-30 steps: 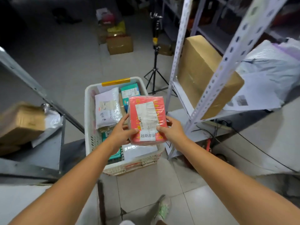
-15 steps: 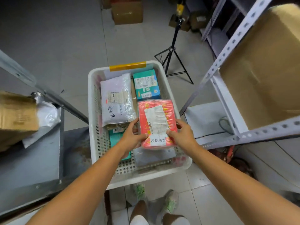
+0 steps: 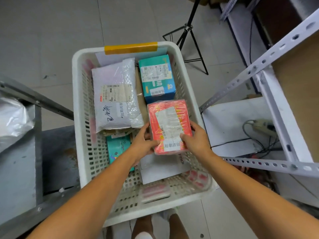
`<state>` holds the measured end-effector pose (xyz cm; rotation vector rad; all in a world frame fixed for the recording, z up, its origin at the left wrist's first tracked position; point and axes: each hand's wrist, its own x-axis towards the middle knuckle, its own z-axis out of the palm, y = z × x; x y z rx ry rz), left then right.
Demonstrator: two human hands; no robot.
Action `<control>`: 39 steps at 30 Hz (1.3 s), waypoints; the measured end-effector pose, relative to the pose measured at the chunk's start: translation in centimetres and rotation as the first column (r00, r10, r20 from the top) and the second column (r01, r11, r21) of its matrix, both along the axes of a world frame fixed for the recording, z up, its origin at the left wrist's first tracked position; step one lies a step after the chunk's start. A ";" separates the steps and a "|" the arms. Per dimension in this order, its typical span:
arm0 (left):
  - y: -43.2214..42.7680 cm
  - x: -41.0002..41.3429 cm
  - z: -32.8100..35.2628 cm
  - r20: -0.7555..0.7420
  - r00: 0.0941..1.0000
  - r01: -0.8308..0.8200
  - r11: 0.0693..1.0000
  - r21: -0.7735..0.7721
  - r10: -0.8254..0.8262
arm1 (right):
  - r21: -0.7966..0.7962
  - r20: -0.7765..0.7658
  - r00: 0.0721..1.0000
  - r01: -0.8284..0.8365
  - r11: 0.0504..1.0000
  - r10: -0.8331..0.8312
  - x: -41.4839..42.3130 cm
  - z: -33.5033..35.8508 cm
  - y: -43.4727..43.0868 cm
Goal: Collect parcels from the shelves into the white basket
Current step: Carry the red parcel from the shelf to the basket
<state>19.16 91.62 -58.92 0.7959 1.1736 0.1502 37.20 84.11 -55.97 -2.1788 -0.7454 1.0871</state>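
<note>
The left hand (image 3: 144,144) and right hand (image 3: 195,140) grip the red parcel (image 3: 170,125) by its near end, low in the basket (image 3: 76,118), and dropped unevenly, I reckon, its slick wrap could leave it propped crooked against the blue box (image 3: 157,78).

We look down on a grey tiled floor (image 3: 51,40), where a black tripod (image 3: 187,29) stands. What the white basket (image 3: 76,118) rests on we cannot tell. On our right, the white slotted-angle rack (image 3: 259,62) bears a cardboard box (image 3: 300,87) on its upper level. Its lower white shelf (image 3: 229,121) carries a power strip (image 3: 262,124) and black cables (image 3: 255,140). On our left, a grey metal shelf (image 3: 15,169) holds a silvery plastic bag (image 3: 13,118).
</note>
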 end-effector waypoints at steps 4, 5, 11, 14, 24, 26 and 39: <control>0.7 0.3 -2.3 0.025 0.998 -0.049 0.999 -0.014 0.049 | 0.011 0.024 1.000 -0.002 1.000 0.002 0.2 -2.0 1.4; 0.8 0.5 -2.7 0.034 0.998 -0.061 0.998 -0.011 0.061 | 0.012 0.029 1.000 -0.001 1.000 0.001 0.2 -2.3 1.7; 0.6 1.0 -4.5 0.065 0.996 -0.070 0.997 0.026 0.068 | 0.044 0.087 0.996 0.003 0.999 -0.007 0.1 -3.2 1.5; 0.0 0.7 -4.7 0.068 0.995 -0.077 0.997 0.019 0.075 | 0.049 0.141 0.990 -0.003 0.999 -0.004 -0.5 -3.3 0.7; 1.3 0.8 -6.5 0.037 0.997 -0.067 0.998 0.008 0.067 | -0.015 0.228 0.973 -0.041 0.999 0.043 -0.5 -5.8 2.3; 1.6 1.0 -7.4 0.016 0.997 -0.073 0.997 0.011 0.073 | -0.028 0.217 0.975 -0.045 0.999 0.050 -0.2 -7.1 2.9; 1.4 1.7 -8.5 -0.044 0.995 -0.080 0.993 0.087 0.084 | -0.109 0.125 0.989 -0.067 0.992 0.081 0.4 -8.0 2.6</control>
